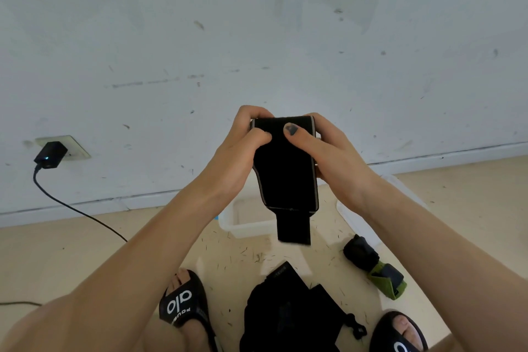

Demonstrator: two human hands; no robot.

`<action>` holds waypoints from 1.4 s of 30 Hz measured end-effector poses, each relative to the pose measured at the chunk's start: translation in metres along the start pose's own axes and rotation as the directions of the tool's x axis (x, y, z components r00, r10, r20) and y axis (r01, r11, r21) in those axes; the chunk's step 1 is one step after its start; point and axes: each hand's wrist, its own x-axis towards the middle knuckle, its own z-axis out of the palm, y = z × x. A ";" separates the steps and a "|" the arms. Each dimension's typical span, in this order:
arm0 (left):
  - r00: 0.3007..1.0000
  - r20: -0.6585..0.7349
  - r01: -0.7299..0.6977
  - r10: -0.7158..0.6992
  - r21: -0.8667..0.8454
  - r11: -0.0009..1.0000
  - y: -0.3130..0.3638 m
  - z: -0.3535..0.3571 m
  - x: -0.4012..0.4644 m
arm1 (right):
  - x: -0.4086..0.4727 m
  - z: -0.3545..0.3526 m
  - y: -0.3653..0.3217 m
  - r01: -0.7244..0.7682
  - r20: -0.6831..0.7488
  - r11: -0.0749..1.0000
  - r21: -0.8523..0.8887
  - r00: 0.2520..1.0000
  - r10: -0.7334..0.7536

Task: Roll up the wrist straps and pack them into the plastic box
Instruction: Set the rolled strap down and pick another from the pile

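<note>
**Head view: both hands on a black strap**

Head view: the left hand and right hand pinch the rolled top of a black woven wrist strap with grey edging. Its long axis hangs downward, narrow tab lowest, above a translucent white plastic box on the beige floor.

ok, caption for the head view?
Both hands rolling a black wrist strap above the plastic box.
</note>
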 end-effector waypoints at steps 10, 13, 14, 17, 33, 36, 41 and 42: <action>0.999 0.032 -0.017 0.016 0.022 1.000 0.002 0.001 -0.003 | 0.000 0.000 0.001 -0.025 0.013 1.000 0.009 1.000 0.025; 0.998 0.042 0.044 -0.042 -0.032 0.999 0.000 0.003 -0.001 | -0.001 0.000 0.002 0.042 -0.021 0.999 -0.005 0.999 -0.042; 0.997 0.039 0.063 -0.062 -0.029 0.998 -0.001 0.003 -0.001 | -0.001 -0.001 0.003 0.054 -0.019 0.999 -0.003 0.998 -0.054; 0.999 0.011 0.049 -0.049 0.004 0.999 -0.001 0.001 -0.001 | -0.001 -0.003 0.003 0.020 0.008 0.999 0.029 1.000 -0.020; 0.999 0.040 0.012 -0.011 -0.021 1.000 0.001 -0.003 -0.002 | 0.001 -0.004 0.005 -0.034 0.046 0.998 0.045 0.998 0.032; 0.999 0.033 -0.009 0.009 0.000 1.000 0.002 -0.004 -0.003 | 0.000 -0.001 0.004 -0.066 0.036 0.997 0.039 0.997 0.065; 0.997 0.051 0.065 -0.061 -0.063 0.996 0.000 -0.002 -0.002 | 0.000 -0.006 0.003 0.002 0.043 0.997 0.075 0.999 -0.005; 0.997 0.050 0.059 -0.056 -0.063 0.996 -0.001 -0.002 -0.002 | -0.001 -0.007 0.002 -0.006 0.051 0.996 0.087 0.999 0.002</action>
